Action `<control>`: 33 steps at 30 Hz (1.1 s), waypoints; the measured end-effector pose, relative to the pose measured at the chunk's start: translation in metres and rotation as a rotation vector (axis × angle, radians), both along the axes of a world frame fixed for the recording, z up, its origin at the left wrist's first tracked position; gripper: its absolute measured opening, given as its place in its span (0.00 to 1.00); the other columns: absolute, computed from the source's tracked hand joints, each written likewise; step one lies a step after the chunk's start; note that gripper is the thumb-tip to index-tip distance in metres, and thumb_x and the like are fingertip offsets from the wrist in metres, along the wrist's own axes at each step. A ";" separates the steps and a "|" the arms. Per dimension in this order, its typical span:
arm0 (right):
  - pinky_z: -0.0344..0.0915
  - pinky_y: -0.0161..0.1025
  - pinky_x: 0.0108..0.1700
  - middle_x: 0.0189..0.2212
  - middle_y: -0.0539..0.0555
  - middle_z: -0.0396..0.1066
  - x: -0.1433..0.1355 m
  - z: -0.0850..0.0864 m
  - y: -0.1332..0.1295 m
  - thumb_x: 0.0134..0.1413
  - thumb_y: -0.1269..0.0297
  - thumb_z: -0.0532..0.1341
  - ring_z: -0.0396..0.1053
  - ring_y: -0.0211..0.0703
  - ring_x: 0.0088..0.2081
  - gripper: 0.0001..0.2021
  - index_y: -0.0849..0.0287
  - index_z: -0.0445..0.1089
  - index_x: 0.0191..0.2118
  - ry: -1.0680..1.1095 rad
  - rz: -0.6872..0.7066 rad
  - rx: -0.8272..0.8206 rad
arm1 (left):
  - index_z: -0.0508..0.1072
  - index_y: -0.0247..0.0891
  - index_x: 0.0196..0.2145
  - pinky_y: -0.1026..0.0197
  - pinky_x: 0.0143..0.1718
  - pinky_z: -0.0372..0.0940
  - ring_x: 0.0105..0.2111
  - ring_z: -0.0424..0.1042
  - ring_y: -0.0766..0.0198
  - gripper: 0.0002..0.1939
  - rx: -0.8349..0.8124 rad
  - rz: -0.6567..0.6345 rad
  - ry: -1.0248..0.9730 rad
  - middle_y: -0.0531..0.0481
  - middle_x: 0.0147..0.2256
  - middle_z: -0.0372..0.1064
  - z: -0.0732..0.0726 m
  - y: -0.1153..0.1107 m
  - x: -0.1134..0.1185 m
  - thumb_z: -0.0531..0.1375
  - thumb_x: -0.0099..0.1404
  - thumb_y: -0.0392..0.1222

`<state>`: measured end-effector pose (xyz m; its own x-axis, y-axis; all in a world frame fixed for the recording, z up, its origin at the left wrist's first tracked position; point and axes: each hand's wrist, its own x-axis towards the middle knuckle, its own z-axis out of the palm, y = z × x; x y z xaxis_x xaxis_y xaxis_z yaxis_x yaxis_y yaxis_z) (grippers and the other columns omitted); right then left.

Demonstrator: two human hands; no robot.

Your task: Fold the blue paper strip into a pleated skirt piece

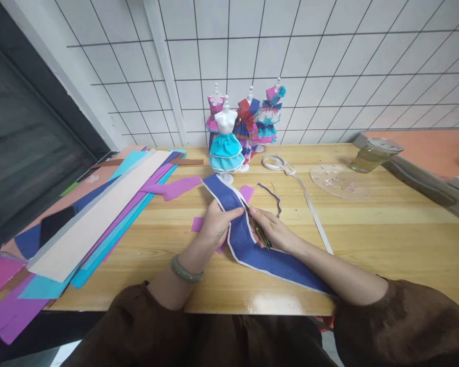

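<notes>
A long blue strip with white edging [245, 243] runs from near the mannequin's foot down to my right forearm. Thumb on top, my left hand [219, 223] grips this strip by its left edge. My right hand [271, 228] is closed around scissors [260, 229] with dark and yellowish handles. Their blades reach the strip's right white edge, close to my left thumb; how far they are parted is too small to tell. Partly under the strip and my left hand lie purple pieces [197, 224]. A thin dark curled offcut [274, 196] rests right of the scissors.
Several small mannequins in frilly dresses stand at the back, the nearest in a turquoise skirt [225, 153]. Coloured strips [99, 214] and a dark phone [56, 226] lie left. White ribbon [309, 201], a clear plate [338, 182] and a cup [373, 155] are right.
</notes>
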<state>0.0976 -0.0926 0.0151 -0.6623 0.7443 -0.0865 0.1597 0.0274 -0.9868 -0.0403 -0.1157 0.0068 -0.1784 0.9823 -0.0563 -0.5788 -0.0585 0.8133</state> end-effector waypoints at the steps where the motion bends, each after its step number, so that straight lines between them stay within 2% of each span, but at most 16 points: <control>1: 0.53 0.31 0.15 0.10 0.46 0.58 0.000 -0.001 0.000 0.57 0.47 0.43 0.56 0.32 0.12 0.24 0.59 0.58 0.20 0.003 -0.007 0.004 | 0.66 0.35 0.34 0.60 0.36 0.63 0.28 0.69 0.67 0.20 0.000 0.000 0.002 0.52 0.29 0.70 0.000 0.000 0.000 0.66 0.41 0.31; 8: 0.51 0.31 0.15 0.09 0.45 0.55 -0.001 -0.008 0.002 0.58 0.49 0.43 0.54 0.31 0.11 0.23 0.59 0.57 0.20 0.051 -0.028 -0.001 | 0.66 0.36 0.34 0.61 0.37 0.63 0.29 0.69 0.67 0.19 0.012 -0.001 -0.002 0.52 0.29 0.71 -0.001 0.000 0.002 0.65 0.42 0.30; 33: 0.50 0.29 0.14 0.09 0.43 0.53 -0.001 -0.013 0.003 0.57 0.49 0.44 0.51 0.30 0.11 0.22 0.59 0.56 0.21 0.077 -0.045 0.005 | 0.68 0.35 0.35 0.60 0.37 0.63 0.31 0.70 0.66 0.19 -0.005 0.002 -0.018 0.50 0.30 0.71 -0.006 0.002 0.003 0.65 0.43 0.30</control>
<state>0.0961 -0.0900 0.0021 -0.6326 0.7738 -0.0328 0.0840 0.0265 -0.9961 -0.0369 -0.1136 0.0005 -0.1795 0.9816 -0.0648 -0.5929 -0.0553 0.8033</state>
